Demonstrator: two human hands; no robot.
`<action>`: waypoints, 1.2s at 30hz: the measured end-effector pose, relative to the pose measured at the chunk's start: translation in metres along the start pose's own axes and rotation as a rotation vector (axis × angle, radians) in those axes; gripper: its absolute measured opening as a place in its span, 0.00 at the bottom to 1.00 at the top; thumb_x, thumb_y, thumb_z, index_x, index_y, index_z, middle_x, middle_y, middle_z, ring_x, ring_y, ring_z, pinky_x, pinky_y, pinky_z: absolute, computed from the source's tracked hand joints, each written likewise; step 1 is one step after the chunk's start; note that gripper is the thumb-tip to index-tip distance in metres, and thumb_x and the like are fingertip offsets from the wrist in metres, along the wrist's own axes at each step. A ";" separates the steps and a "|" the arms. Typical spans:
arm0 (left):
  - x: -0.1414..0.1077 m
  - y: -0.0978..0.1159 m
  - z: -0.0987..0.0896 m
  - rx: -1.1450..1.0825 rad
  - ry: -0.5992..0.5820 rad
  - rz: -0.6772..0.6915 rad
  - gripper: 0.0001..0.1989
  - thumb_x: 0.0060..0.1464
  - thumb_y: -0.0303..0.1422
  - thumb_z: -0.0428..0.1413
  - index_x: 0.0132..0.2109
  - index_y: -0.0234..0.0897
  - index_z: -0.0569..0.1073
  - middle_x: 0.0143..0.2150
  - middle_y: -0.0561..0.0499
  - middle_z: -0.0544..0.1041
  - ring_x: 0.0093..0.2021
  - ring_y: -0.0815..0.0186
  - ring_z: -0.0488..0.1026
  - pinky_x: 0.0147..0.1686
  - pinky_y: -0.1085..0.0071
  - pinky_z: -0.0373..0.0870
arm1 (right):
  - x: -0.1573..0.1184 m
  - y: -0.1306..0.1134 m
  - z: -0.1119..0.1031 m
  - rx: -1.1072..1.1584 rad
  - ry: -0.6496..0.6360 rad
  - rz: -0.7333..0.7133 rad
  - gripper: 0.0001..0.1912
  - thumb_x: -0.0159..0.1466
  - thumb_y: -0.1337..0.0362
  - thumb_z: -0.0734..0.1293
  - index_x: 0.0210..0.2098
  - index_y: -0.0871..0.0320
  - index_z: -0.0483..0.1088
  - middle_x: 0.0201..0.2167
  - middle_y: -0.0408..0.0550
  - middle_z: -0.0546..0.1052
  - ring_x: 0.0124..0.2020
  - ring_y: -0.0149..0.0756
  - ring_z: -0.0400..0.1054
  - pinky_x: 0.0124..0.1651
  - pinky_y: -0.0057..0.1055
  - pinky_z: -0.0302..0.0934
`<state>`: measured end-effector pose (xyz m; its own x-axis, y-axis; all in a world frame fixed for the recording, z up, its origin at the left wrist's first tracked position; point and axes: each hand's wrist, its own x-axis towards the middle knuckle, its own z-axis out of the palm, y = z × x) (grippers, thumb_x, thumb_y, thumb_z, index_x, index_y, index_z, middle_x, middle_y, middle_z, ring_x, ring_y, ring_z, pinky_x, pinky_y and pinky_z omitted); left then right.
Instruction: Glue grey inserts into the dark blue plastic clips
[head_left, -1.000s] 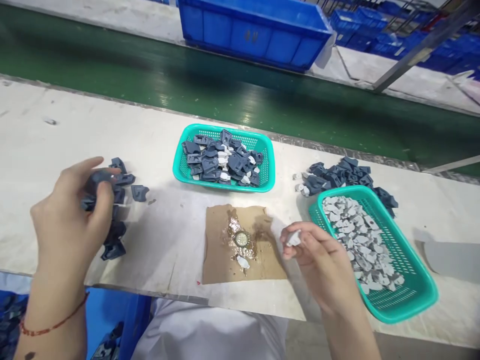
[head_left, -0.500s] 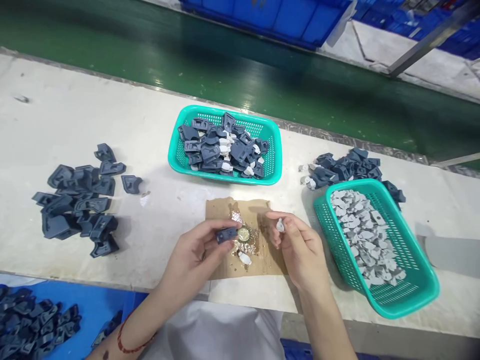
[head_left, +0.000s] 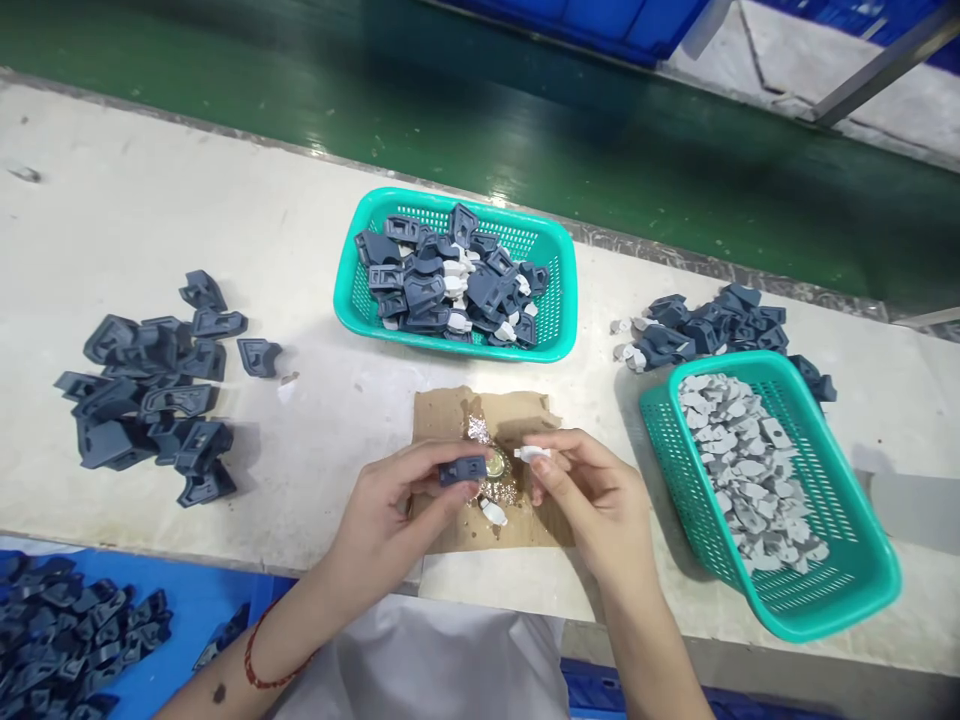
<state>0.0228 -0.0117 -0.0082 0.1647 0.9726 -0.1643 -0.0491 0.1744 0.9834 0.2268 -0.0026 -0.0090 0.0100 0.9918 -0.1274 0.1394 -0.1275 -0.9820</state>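
Between thumb and fingers, my left hand (head_left: 411,492) grips a dark grey plastic part (head_left: 463,470) above a piece of brown cardboard (head_left: 442,405). Facing it, my right hand (head_left: 596,490) pinches a small white plastic piece (head_left: 532,454), its narrow end pointing left toward the dark part. The two pieces are apart. Below and between them, a round yellowish disc (head_left: 495,463) sits in a shiny wet patch on the cardboard. Another white piece (head_left: 493,513) lies on the cardboard just under the disc.
A green basket (head_left: 343,290) behind my hands holds dark parts, some with white pieces. Another green basket (head_left: 847,490) at right holds small white pieces. Dark parts are heaped at left (head_left: 142,390) and behind the right basket (head_left: 731,320). A blue bin (head_left: 217,590) sits lower left.
My right hand has moved the white piece left, closer to the dark part, and turned it from upright to lying sideways. The left hand keeps its hold. The view has shifted slightly.
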 end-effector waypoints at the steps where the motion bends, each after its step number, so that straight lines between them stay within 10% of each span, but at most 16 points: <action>1: 0.000 0.000 0.000 -0.009 0.004 0.007 0.11 0.62 0.32 0.63 0.50 0.47 0.84 0.50 0.50 0.85 0.49 0.63 0.82 0.46 0.74 0.81 | -0.001 0.000 -0.001 -0.061 -0.006 -0.015 0.07 0.67 0.60 0.72 0.41 0.55 0.79 0.24 0.41 0.77 0.24 0.31 0.70 0.28 0.27 0.65; 16: -0.001 -0.006 0.000 -0.003 0.039 0.077 0.12 0.63 0.30 0.62 0.52 0.48 0.82 0.52 0.49 0.83 0.54 0.62 0.80 0.53 0.71 0.80 | 0.000 -0.015 -0.002 -0.641 -0.338 -0.332 0.05 0.75 0.66 0.61 0.42 0.53 0.68 0.38 0.48 0.80 0.40 0.39 0.77 0.41 0.33 0.69; 36: 0.003 -0.001 0.001 -0.117 -0.026 -0.018 0.08 0.56 0.28 0.67 0.44 0.43 0.82 0.49 0.48 0.81 0.49 0.64 0.80 0.44 0.76 0.79 | -0.001 -0.019 0.000 -0.126 -0.022 -0.169 0.03 0.67 0.66 0.72 0.36 0.53 0.79 0.31 0.41 0.83 0.28 0.30 0.74 0.30 0.23 0.67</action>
<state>0.0243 -0.0093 -0.0097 0.1918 0.9650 -0.1787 -0.1605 0.2104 0.9644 0.2239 -0.0009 0.0094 -0.0459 0.9984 0.0336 0.2599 0.0444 -0.9646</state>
